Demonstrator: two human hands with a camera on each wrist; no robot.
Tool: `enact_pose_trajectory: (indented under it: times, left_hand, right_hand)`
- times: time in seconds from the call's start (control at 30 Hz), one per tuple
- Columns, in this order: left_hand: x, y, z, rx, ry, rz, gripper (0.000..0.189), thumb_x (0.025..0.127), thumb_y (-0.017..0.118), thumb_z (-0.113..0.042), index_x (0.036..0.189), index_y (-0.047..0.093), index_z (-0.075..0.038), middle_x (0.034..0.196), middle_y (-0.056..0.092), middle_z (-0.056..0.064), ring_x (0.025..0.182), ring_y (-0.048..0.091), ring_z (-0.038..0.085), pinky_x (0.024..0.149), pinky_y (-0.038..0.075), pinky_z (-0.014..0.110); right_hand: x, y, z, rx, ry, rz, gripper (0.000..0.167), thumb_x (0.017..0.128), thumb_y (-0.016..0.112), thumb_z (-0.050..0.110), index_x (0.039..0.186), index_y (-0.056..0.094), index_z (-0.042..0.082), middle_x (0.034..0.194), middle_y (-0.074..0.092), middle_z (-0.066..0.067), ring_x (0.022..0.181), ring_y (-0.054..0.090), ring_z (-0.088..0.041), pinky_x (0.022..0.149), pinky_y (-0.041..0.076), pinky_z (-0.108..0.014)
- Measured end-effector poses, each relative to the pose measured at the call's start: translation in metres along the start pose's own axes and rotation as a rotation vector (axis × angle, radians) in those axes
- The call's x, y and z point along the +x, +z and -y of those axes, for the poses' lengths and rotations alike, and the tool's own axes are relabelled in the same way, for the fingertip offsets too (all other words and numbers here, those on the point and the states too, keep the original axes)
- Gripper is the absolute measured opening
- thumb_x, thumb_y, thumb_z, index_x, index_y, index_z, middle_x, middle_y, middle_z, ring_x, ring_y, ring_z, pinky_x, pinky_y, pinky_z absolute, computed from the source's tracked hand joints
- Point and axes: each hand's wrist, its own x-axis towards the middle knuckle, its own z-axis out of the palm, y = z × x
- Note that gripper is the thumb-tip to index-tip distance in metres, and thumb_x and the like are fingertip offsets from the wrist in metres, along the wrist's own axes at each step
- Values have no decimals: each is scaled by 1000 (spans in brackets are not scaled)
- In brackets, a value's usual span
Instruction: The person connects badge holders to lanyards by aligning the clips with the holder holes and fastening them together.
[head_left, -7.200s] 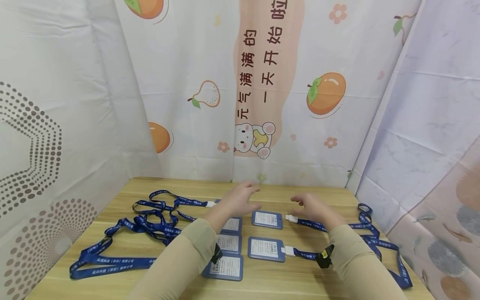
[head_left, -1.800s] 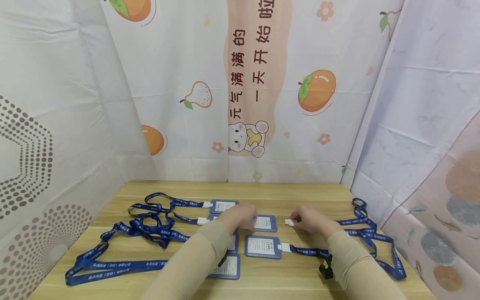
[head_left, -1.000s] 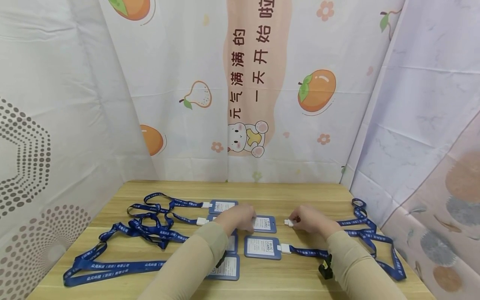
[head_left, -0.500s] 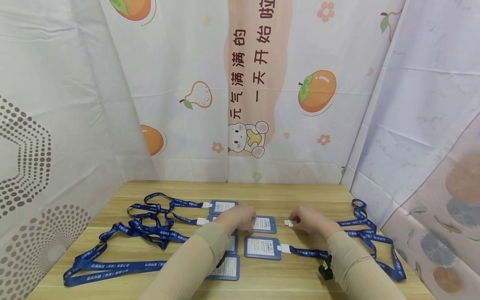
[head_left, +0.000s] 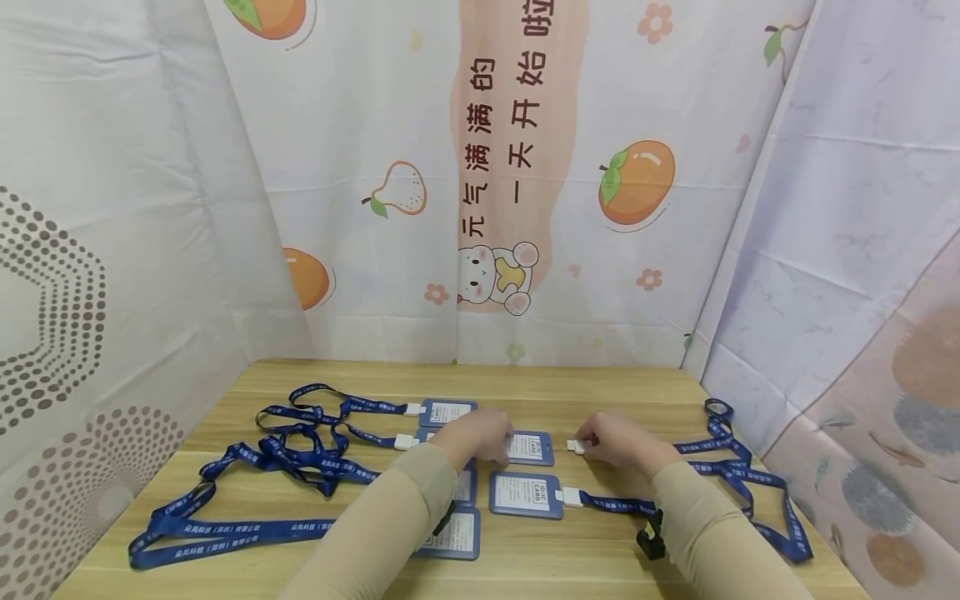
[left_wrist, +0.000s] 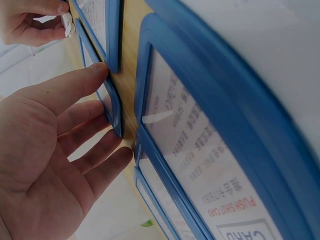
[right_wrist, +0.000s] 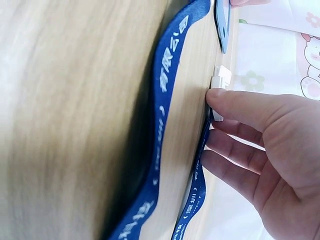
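My left hand pinches the left end of a blue ID badge holder lying on the table. In the left wrist view the thumb and index finger are on that holder's edge. Across a small gap, my right hand pinches a white plastic lanyard clip between thumb and fingers. The clip points at the holder's slotted end without touching it, and its blue lanyard runs back under the fingers. Nearer me lies another badge holder, joined to its own white clip.
Several badge holders form a column on the left, partly hidden by my left arm. Their blue lanyards lie tangled at the table's left. More lanyard strap loops at the right. Curtains enclose the wooden table.
Seven seconds ago both hands hovered above the table; they have come down, the left onto the badge holder and the right onto the clip. Over the last two seconds they have hardly moved.
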Motion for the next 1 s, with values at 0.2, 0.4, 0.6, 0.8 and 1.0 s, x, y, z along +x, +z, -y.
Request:
enact_pose_trajectory:
  times: [0.2, 0.4, 0.6, 0.8, 1.0]
  left_hand:
    - [1, -1, -1, -4, 1, 9, 40, 80, 87, -26, 116, 74, -15, 103, 66, -3, 84, 59, 13, 90, 54, 35]
    - [2, 0, 0, -2, 0, 3, 42, 79, 87, -27, 117, 74, -14, 107, 67, -2, 88, 60, 14, 93, 53, 36]
    - [3, 2, 1, -3, 3, -2, 47, 79, 87, -27, 122, 73, -15, 117, 68, -1, 98, 62, 15, 99, 51, 38]
    - [2, 2, 1, -15, -5, 1, 47, 79, 87, -27, 123, 73, -16, 116, 68, -1, 96, 62, 14, 98, 52, 38]
    - [1, 1, 1, -9, 0, -2, 47, 79, 87, -27, 122, 73, -15, 113, 68, -2, 89, 59, 12, 96, 52, 37]
  right_hand:
    - [2, 3, -4, 4, -16, -16, 17, 89, 79, 8, 105, 78, 14, 93, 68, 5, 82, 59, -12, 83, 56, -41]
    - [3, 3, 0, 2, -13, -8, 18, 89, 79, 8, 106, 79, 14, 95, 70, 5, 83, 60, -12, 86, 57, -42]
    - [4, 3, 6, -16, -25, 5, 18, 89, 78, 9, 106, 80, 14, 94, 70, 6, 81, 59, -11, 85, 56, -41]
    - [5, 4, 7, -43, -44, 0, 18, 91, 77, 11, 109, 79, 14, 98, 68, 5, 84, 59, -11, 86, 57, -40]
    - [4, 5, 7, -30, -78, -3, 17, 93, 74, 10, 109, 79, 11, 93, 62, 5, 80, 55, -13, 79, 55, -37]
